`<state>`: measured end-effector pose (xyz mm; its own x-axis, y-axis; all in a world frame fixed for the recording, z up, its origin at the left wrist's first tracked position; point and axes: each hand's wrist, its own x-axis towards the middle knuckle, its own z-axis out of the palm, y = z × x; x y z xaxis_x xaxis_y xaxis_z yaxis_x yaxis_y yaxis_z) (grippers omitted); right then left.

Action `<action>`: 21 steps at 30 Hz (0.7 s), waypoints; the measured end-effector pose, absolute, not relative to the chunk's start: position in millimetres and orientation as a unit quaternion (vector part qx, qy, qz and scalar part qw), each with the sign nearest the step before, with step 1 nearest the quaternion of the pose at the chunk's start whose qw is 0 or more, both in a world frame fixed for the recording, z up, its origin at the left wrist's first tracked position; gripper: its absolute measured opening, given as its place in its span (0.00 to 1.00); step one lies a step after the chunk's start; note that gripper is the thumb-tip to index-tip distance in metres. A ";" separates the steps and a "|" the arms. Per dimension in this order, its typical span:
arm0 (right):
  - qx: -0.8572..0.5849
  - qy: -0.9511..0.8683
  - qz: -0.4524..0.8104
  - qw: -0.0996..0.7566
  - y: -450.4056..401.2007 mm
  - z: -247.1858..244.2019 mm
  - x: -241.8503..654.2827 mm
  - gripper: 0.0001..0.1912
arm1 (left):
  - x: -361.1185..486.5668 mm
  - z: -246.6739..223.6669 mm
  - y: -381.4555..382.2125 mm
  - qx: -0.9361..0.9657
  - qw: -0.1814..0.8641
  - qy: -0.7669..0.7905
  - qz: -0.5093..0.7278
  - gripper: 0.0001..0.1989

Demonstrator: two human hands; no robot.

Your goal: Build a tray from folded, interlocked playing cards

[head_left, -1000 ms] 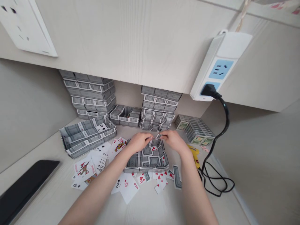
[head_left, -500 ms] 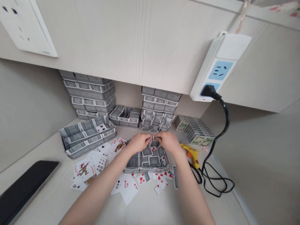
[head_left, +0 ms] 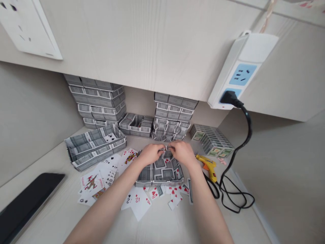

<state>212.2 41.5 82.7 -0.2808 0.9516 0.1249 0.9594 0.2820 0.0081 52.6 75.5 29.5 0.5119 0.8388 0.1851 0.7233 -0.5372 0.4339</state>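
Observation:
A shallow box folded from grey-backed playing cards (head_left: 167,174) lies in front of me, its inside lined with overlapping cards. My left hand (head_left: 151,154) is closed, thumb and fingers pinching the box's far rim near its middle. Just to the right, my right hand (head_left: 182,153) pinches the same rim, its fingertips close to those of the left. What lies exactly between the fingertips is partly hidden. Loose playing cards (head_left: 138,203) are spread around the near and left sides of the box, several face up.
A longer card box (head_left: 95,147) stands at left, with stacked card boxes (head_left: 98,101) and another stack (head_left: 175,115) behind. At right are a yellow glue gun (head_left: 208,166), its black cord (head_left: 236,203) and packs of cards (head_left: 213,140). A power strip (head_left: 243,71) hangs above; a black phone-like slab (head_left: 30,203) lies left.
My hands keep their pinch on the far rim, with barely any shift of the fingers. The camera view has moved slightly.

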 end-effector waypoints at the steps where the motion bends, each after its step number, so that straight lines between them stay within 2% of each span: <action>1: -0.595 -0.801 -0.035 0.053 41.9 82.1 212.8 0.10 | 52.8 30.0 75.2 0.858 0.148 0.455 0.187 0.12; 21: -0.597 -0.800 0.006 0.063 44.4 77.8 212.9 0.10 | 55.4 29.5 72.5 0.864 0.124 0.453 0.180 0.11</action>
<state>212.9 44.4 77.8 -0.2804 0.9554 0.0930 0.9538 0.2882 -0.0852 55.4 72.5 29.5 0.5253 0.8271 0.1997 0.7377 -0.5597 0.3775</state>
